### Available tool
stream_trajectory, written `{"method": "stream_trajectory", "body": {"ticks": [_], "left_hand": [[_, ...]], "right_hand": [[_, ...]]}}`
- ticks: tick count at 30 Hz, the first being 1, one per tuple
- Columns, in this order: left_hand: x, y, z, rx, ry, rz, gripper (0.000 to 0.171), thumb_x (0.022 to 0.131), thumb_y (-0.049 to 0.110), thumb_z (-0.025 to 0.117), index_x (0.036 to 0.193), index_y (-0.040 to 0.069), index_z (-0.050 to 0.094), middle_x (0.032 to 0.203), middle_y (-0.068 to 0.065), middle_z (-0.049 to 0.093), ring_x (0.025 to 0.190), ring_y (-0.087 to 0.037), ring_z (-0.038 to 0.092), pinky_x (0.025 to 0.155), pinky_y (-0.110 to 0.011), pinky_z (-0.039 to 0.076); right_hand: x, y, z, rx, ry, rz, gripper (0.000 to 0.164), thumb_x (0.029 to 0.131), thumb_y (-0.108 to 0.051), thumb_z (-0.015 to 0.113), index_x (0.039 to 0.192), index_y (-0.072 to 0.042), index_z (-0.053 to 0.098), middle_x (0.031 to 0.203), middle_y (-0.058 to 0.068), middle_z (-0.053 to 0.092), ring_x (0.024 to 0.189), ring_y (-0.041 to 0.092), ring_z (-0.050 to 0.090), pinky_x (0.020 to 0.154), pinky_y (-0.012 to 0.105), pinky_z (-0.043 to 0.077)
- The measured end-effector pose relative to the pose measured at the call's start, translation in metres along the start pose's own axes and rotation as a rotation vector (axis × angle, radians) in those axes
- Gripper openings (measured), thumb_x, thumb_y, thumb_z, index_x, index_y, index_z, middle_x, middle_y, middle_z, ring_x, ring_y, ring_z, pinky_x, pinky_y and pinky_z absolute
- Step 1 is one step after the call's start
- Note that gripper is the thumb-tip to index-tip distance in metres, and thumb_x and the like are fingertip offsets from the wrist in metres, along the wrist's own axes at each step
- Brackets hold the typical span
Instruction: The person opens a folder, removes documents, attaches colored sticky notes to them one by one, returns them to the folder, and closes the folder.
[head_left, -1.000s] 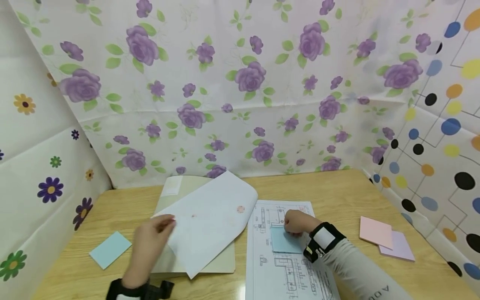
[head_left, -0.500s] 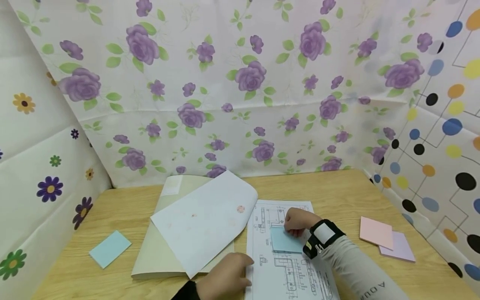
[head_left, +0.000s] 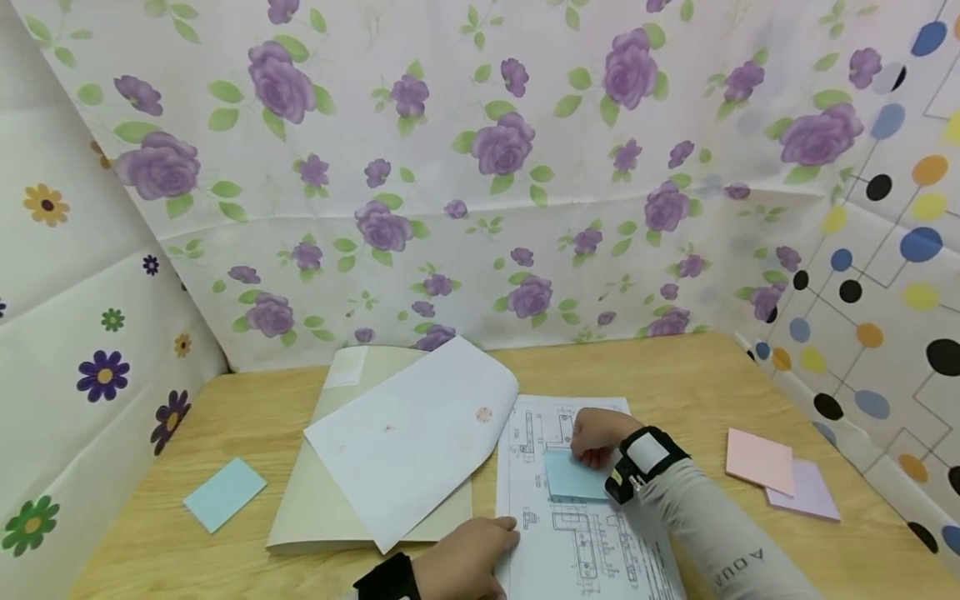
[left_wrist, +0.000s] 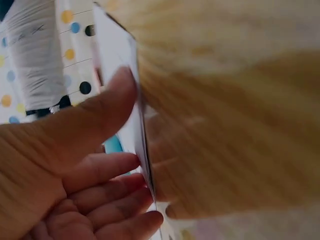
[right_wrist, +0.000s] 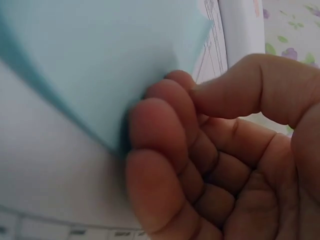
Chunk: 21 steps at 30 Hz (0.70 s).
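A pale blue sticky-note pad lies on a stack of printed technical drawings. My right hand holds the pad at its upper right corner with curled fingers. In the right wrist view, several fingertips sit against the blue pad, with the thumb beside the index finger. My left hand is at the left edge of the drawings. In the left wrist view its thumb lies over the sheet, and the other fingers, loosely bent, touch the stack's edge.
Left of the drawings, a cream folder carries a turned-over white sheet with faint red marks. Another blue pad lies far left. Pink and lilac pads overlap at right. Patterned cloth surrounds the wooden table.
My left hand has left the white sheet on the folder and moved right to the left edge of the drawings. The right hand stays at the blue pad. The view shifts slightly.
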<state>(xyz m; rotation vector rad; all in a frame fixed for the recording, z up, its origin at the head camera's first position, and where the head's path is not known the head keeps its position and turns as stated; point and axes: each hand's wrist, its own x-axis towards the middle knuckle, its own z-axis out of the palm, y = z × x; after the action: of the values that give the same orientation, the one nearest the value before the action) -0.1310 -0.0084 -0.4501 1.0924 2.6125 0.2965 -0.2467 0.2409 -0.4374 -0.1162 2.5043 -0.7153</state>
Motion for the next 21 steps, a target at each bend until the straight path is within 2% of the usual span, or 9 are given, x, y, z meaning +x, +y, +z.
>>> {"method": "stream_trajectory", "body": {"ticks": [3, 9, 13, 17, 21], "left_hand": [[0.0, 0.003, -0.001, 0.051, 0.003, 0.003, 0.055, 0.068, 0.022, 0.094, 0.116, 0.007, 0.074, 0.131, -0.01, 0.07, 0.115, -0.017, 0.069, 0.098, -0.023, 0.055], [0.0, 0.008, -0.002, 0.088, 0.021, 0.008, 0.048, 0.065, 0.022, 0.095, 0.107, 0.008, 0.074, 0.127, -0.01, 0.072, 0.108, -0.016, 0.071, 0.094, -0.022, 0.056], [0.001, 0.009, -0.002, 0.145, 0.044, 0.038, 0.043, 0.064, 0.025, 0.096, 0.098, 0.01, 0.074, 0.113, -0.004, 0.074, 0.091, -0.01, 0.069, 0.083, -0.019, 0.055], [0.004, 0.011, -0.003, 0.172, 0.058, 0.04, 0.04, 0.063, 0.027, 0.097, 0.09, 0.011, 0.072, 0.1, 0.001, 0.073, 0.077, -0.006, 0.062, 0.073, -0.019, 0.052], [0.007, 0.009, 0.0, 0.168, 0.061, 0.05, 0.038, 0.061, 0.024, 0.098, 0.085, 0.011, 0.071, 0.092, 0.001, 0.072, 0.069, -0.004, 0.056, 0.066, -0.021, 0.05]], "right_hand": [[0.005, -0.004, -0.002, 0.002, -0.027, -0.003, 0.032, 0.085, -0.002, 0.065, 0.055, -0.011, 0.058, 0.053, -0.002, 0.055, 0.048, 0.009, 0.051, 0.047, 0.018, 0.043], [0.013, -0.021, 0.004, 0.023, -0.086, -0.006, 0.032, 0.085, 0.001, 0.064, 0.056, -0.01, 0.059, 0.052, -0.001, 0.056, 0.047, 0.009, 0.052, 0.046, 0.017, 0.045], [0.013, -0.038, 0.01, -0.021, -0.059, -0.045, 0.03, 0.084, 0.004, 0.06, 0.056, -0.008, 0.06, 0.051, -0.001, 0.054, 0.047, 0.01, 0.051, 0.045, 0.018, 0.043], [0.018, -0.054, 0.015, -0.079, -0.023, -0.092, 0.033, 0.084, 0.006, 0.058, 0.054, -0.007, 0.057, 0.05, -0.001, 0.051, 0.046, 0.011, 0.048, 0.044, 0.02, 0.04], [0.023, -0.058, 0.019, -0.078, -0.024, -0.108, 0.037, 0.084, 0.004, 0.06, 0.051, -0.01, 0.052, 0.049, -0.002, 0.05, 0.045, 0.01, 0.046, 0.044, 0.02, 0.038]]}}
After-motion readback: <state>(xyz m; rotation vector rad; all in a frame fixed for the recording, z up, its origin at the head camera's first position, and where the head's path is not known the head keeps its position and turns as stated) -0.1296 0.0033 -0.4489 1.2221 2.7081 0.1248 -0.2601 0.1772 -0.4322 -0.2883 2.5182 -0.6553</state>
